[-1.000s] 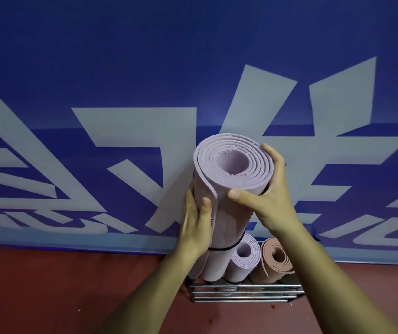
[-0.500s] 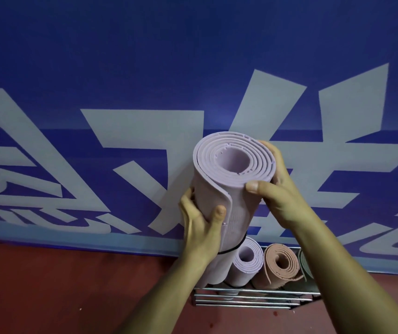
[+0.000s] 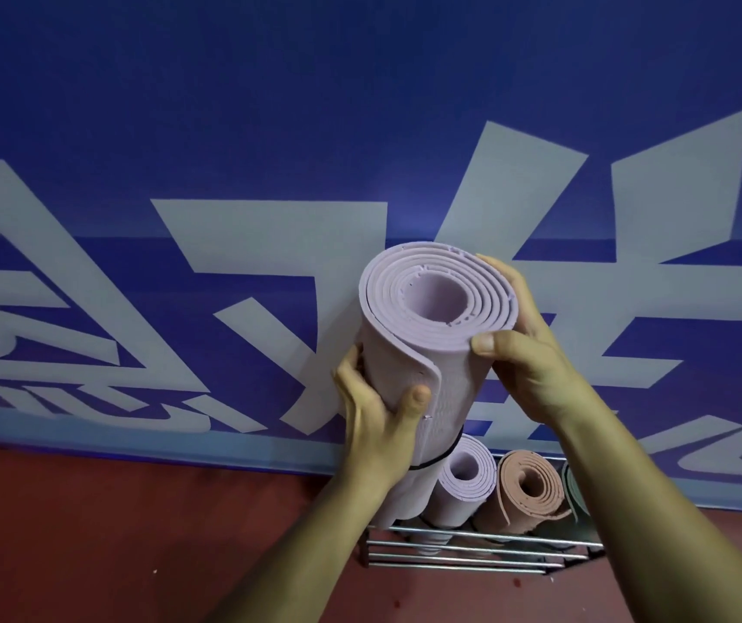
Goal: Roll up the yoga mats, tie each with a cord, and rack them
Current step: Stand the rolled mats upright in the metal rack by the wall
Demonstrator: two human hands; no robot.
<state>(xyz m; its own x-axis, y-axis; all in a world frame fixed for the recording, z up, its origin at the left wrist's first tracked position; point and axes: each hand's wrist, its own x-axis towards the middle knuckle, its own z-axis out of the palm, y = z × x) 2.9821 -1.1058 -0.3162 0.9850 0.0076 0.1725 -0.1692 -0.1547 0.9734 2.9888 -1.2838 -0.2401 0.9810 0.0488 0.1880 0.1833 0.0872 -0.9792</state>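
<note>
A rolled lilac yoga mat [image 3: 423,353] stands upright in front of me, its spiral end facing the camera. A thin black cord [image 3: 443,454] circles its lower part. My left hand [image 3: 378,415] grips the roll's left side, thumb pressed on the loose outer flap. My right hand [image 3: 526,348] wraps the upper right side near the top rim. The roll's bottom end sits at the left end of a metal wire rack [image 3: 463,553] on the floor. In the rack stand a second lilac roll [image 3: 466,481], a peach roll [image 3: 529,492] and a green roll [image 3: 578,490], mostly hidden by my right forearm.
A blue wall [image 3: 270,128] with large pale letters rises directly behind the rack. Dark red floor [image 3: 113,532] stretches to the left and in front of the rack.
The held roll has sunk slightly toward the rack's left end. My left thumb has shifted onto the outer flap. The view has drifted left, showing more of the rack's right side.
</note>
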